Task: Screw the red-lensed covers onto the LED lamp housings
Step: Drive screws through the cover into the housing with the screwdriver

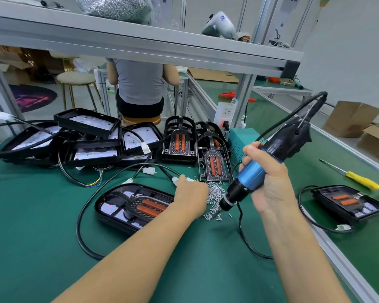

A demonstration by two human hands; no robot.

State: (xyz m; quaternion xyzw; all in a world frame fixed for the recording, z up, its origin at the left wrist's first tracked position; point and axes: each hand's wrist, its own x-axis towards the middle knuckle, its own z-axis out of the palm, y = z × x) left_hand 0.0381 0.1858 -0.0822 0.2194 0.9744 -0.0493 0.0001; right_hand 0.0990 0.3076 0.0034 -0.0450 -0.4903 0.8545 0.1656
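Nearest, the right hand (269, 182) grips a blue-and-black electric screwdriver (260, 165), tip down at the screw pile (214, 197); the left hand (192, 195) reaches there too (fingers hidden, grip unclear). Beside it lies a black lamp housing (118, 208), its red-lensed cover (149, 207) seated; bare housings (83, 136) stack behind

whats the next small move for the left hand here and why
Probably pinch one screw from the screw pile and carry it to the lamp assembly. The left hand is already at the pile, the right hand holds the electric screwdriver ready, and the red-lensed cover sits in place.
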